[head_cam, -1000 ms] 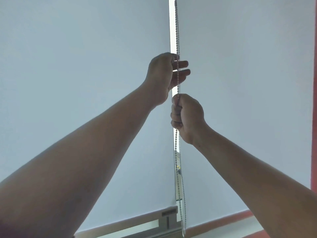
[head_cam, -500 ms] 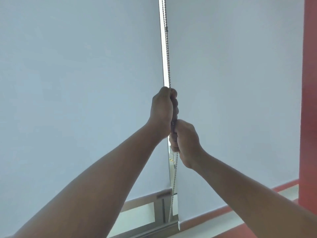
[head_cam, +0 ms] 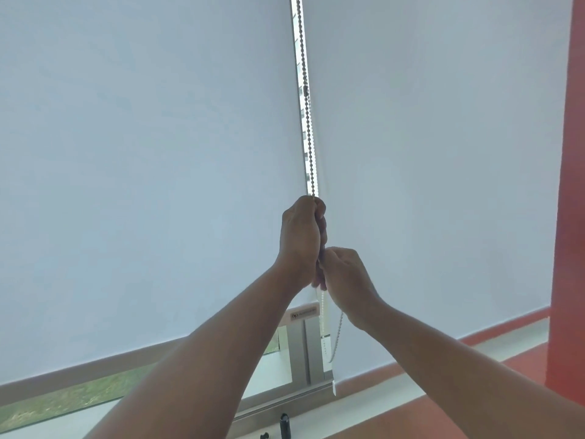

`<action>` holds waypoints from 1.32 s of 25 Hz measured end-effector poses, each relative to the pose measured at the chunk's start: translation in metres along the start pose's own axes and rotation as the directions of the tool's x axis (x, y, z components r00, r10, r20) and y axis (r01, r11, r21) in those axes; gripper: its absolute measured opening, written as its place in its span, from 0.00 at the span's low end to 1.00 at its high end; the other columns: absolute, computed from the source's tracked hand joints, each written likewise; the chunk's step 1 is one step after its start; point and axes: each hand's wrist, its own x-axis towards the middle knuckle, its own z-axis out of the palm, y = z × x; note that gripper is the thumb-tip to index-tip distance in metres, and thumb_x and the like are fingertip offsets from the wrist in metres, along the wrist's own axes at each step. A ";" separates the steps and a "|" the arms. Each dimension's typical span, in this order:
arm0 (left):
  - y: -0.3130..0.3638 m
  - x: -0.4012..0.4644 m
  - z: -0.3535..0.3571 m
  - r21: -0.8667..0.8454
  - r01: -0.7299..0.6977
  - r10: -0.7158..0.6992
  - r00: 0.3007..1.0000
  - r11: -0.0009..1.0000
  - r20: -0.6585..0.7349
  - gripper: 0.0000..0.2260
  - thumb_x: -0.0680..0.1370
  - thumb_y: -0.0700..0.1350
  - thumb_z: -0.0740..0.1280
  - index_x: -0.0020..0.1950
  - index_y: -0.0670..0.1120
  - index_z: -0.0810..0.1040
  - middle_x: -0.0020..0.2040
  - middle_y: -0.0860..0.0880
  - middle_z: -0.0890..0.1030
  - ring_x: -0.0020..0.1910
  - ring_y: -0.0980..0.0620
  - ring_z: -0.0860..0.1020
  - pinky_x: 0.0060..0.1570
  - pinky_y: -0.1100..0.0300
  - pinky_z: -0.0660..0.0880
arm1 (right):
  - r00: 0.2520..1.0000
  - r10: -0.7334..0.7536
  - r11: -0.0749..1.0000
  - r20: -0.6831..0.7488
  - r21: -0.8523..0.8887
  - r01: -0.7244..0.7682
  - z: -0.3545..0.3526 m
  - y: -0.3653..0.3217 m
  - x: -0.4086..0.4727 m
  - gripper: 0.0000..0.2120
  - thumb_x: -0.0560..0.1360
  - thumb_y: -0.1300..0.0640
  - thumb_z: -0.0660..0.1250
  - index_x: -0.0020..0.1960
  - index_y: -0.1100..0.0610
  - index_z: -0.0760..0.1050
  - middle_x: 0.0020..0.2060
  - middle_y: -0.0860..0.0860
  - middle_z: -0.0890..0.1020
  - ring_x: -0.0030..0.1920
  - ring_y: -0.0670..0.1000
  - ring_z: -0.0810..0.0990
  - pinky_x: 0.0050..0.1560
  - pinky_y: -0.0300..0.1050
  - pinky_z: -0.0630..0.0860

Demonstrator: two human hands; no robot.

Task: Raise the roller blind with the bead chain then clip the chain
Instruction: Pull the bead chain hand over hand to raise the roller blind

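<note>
- Pale roller blind (head_cam: 142, 185) across the window, bottom edge lifted off a strip of grass at lower left; red wall (head_cam: 566, 185) at right.
- Bead chain (head_cam: 308, 122) down the bright central gap, top cut off.
- Left hand (head_cam: 300, 239) fisted round it; right hand (head_cam: 345, 277) just below, grip mostly hidden.
- Lower loop partly hidden behind the right wrist.

Matt, smooth pale cloth roller blind (head_cam: 142, 169); shiny metal-looking bead chain (head_cam: 308, 122); brushed metal window frame (head_cam: 299, 353).
</note>
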 end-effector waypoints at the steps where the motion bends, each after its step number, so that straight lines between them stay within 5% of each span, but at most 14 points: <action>1: 0.001 0.000 -0.001 0.010 -0.007 0.007 1.000 1.000 0.011 0.11 0.72 0.41 0.53 0.30 0.51 0.62 0.25 0.54 0.59 0.24 0.52 0.55 0.25 0.62 0.55 | 0.998 -0.013 0.996 -0.067 -0.093 0.007 -0.005 -0.008 0.004 0.16 0.72 0.57 0.58 0.27 0.56 0.74 0.27 0.56 0.77 0.31 0.59 0.74 0.36 0.56 0.72; 3: 0.003 -0.001 0.000 0.038 -0.019 0.018 0.999 0.999 0.046 0.14 0.74 0.41 0.53 0.29 0.51 0.63 0.24 0.54 0.61 0.23 0.54 0.57 0.24 0.63 0.57 | 0.978 -0.039 0.999 -0.203 -0.032 0.033 -0.014 -0.036 0.017 0.14 0.71 0.54 0.59 0.38 0.60 0.80 0.39 0.61 0.83 0.44 0.63 0.82 0.45 0.61 0.77; 5: 0.005 -0.002 0.004 0.065 -0.016 0.011 0.997 0.998 0.074 0.15 0.76 0.41 0.54 0.29 0.53 0.63 0.24 0.55 0.61 0.22 0.54 0.57 0.24 0.63 0.57 | 0.969 -0.062 0.973 -0.239 0.202 0.112 -0.024 -0.074 0.039 0.11 0.74 0.56 0.62 0.42 0.55 0.83 0.42 0.55 0.87 0.44 0.54 0.86 0.46 0.52 0.78; 9: 0.008 -0.002 0.007 0.084 -0.004 -0.005 0.994 0.996 0.109 0.11 0.74 0.42 0.54 0.32 0.52 0.61 0.26 0.54 0.61 0.24 0.54 0.56 0.24 0.62 0.56 | 0.998 -0.044 0.852 0.034 0.524 0.020 -0.034 -0.140 0.068 0.13 0.76 0.64 0.57 0.47 0.59 0.80 0.36 0.54 0.87 0.33 0.52 0.84 0.37 0.43 0.78; 11: 0.009 -0.001 0.005 0.132 -0.019 0.001 0.991 0.991 0.136 0.09 0.74 0.44 0.55 0.33 0.51 0.61 0.27 0.53 0.61 0.25 0.53 0.58 0.26 0.61 0.57 | 0.997 -0.021 0.836 0.077 0.548 -0.025 -0.032 -0.146 0.067 0.15 0.75 0.66 0.53 0.42 0.57 0.77 0.27 0.50 0.75 0.24 0.48 0.68 0.26 0.39 0.64; 14: 0.018 0.003 -0.005 0.283 -0.137 0.093 0.982 0.949 0.164 0.13 0.75 0.45 0.56 0.32 0.43 0.70 0.29 0.45 0.72 0.30 0.48 0.71 0.35 0.53 0.72 | 0.998 -0.030 0.799 0.047 0.602 -0.004 -0.031 -0.147 0.062 0.15 0.72 0.66 0.51 0.34 0.52 0.69 0.24 0.45 0.61 0.24 0.47 0.53 0.24 0.39 0.51; 17: 0.050 0.019 -0.016 0.309 -0.241 0.246 0.969 0.920 0.024 0.13 0.74 0.43 0.58 0.41 0.37 0.79 0.42 0.37 0.82 0.43 0.46 0.79 0.53 0.45 0.79 | 0.998 -0.052 0.806 0.028 0.591 0.025 -0.031 -0.150 0.061 0.14 0.70 0.65 0.51 0.31 0.51 0.66 0.24 0.46 0.57 0.24 0.49 0.51 0.26 0.40 0.50; 20: 0.109 0.046 -0.007 0.171 -0.262 0.284 0.952 0.950 -0.113 0.12 0.74 0.42 0.59 0.47 0.38 0.79 0.47 0.38 0.83 0.43 0.46 0.79 0.53 0.47 0.80 | 0.999 -0.029 0.848 0.015 0.530 0.016 -0.028 -0.152 0.061 0.15 0.72 0.64 0.54 0.30 0.49 0.64 0.24 0.45 0.57 0.24 0.49 0.51 0.24 0.39 0.52; 23: 0.161 0.061 0.019 -0.092 -0.209 0.209 0.978 0.974 -0.005 0.10 0.77 0.36 0.56 0.48 0.38 0.77 0.44 0.39 0.82 0.37 0.45 0.82 0.43 0.53 0.81 | 0.999 -0.046 0.856 -0.001 0.516 0.040 -0.020 -0.153 0.059 0.21 0.73 0.65 0.55 0.24 0.49 0.62 0.22 0.45 0.57 0.23 0.49 0.51 0.27 0.42 0.49; 25: 0.170 0.060 0.026 -0.145 -0.148 0.160 0.984 0.978 0.074 0.12 0.77 0.34 0.53 0.48 0.37 0.76 0.35 0.43 0.77 0.28 0.49 0.73 0.30 0.57 0.71 | 0.996 -0.087 0.857 -0.016 0.509 0.083 -0.019 -0.152 0.058 0.23 0.74 0.65 0.54 0.23 0.50 0.61 0.22 0.44 0.58 0.23 0.49 0.52 0.27 0.42 0.49; 28: 0.165 0.062 0.023 -0.173 -0.112 0.127 0.989 0.978 0.073 0.13 0.78 0.36 0.52 0.43 0.43 0.75 0.30 0.51 0.63 0.30 0.51 0.54 0.31 0.57 0.52 | 0.989 -0.147 0.875 -0.032 0.462 0.145 -0.019 -0.152 0.058 0.22 0.74 0.66 0.53 0.25 0.49 0.61 0.21 0.44 0.59 0.22 0.48 0.53 0.25 0.40 0.51; 33: 0.160 0.061 0.025 -0.190 -0.114 0.124 0.991 0.975 0.042 0.12 0.75 0.38 0.52 0.33 0.49 0.65 0.28 0.53 0.56 0.26 0.51 0.50 0.26 0.59 0.49 | 0.981 -0.184 0.883 -0.065 0.427 0.194 -0.018 -0.144 0.056 0.23 0.73 0.67 0.52 0.22 0.49 0.62 0.20 0.44 0.61 0.21 0.48 0.55 0.24 0.38 0.54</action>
